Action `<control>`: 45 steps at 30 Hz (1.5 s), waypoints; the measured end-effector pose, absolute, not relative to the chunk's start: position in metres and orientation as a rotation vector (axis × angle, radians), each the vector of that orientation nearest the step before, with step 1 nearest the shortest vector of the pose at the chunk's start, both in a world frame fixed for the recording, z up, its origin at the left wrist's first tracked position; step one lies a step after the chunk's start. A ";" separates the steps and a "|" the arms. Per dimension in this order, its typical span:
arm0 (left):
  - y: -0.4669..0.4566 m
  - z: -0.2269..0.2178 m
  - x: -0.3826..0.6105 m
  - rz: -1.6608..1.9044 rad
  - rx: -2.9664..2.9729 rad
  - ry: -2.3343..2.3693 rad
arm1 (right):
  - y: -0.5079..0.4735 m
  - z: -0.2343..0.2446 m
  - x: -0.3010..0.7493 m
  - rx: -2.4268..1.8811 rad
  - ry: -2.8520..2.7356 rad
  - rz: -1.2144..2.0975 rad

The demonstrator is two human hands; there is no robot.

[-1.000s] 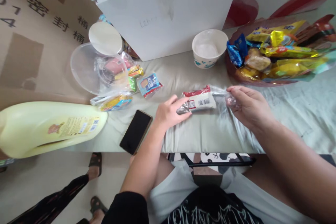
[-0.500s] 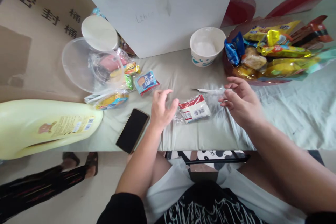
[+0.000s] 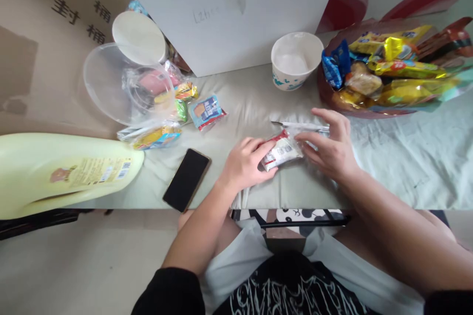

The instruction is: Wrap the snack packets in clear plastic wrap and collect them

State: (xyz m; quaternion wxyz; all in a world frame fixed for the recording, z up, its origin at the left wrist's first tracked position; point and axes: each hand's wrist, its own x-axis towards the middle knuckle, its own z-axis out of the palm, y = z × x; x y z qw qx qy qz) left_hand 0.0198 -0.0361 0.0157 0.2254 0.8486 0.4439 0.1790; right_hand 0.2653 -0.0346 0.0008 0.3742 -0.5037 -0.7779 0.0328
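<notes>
Red and white plastic wrap covered the small packet [image 3: 283, 151], which was over the middle of the cloth-covered worktop [image 3: 240, 103], between the person's two hands; whether it was raised off the cloth could not be told. Half a second earlier it had lain loose with the left thumb just beside it; now the left hand [image 3: 246, 162] had closed on its left end, fingers above and thumb below. The right hand [image 3: 334, 152] had moved in toward the other end, its fingers spread apart; contact with the packet was hard to judge. Just beyond lay a slim white pen [image 3: 295, 125], its tip pointing left, partly behind the right fingers. The worktop's front edge ran a little below the packet, and creased cloth stretched away to the right of the right hand. On the left, a strip of cloth separated the left hand from the dark phone [image 3: 187, 179], whose lower end reached that edge. Farther back, the paper cup [image 3: 293, 66] and the reddish bowl [image 3: 384, 114] of wrapped snacks [image 3: 406, 69] bordered the space, with the white box [image 3: 240, 15] behind the cup.
</notes>
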 end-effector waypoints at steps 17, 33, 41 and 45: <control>-0.025 0.014 0.006 0.917 2.129 1.418 | -0.043 0.013 0.263 -1.465 -1.821 0.106; -0.026 0.017 0.010 0.778 2.369 1.485 | -0.043 0.014 0.263 -1.453 -1.792 0.041; -0.029 0.038 0.003 0.580 1.213 1.162 | -0.045 0.019 0.266 -1.302 -1.676 -0.108; -0.023 0.042 0.000 0.548 0.869 1.046 | -0.053 0.023 0.253 -0.927 -2.093 0.214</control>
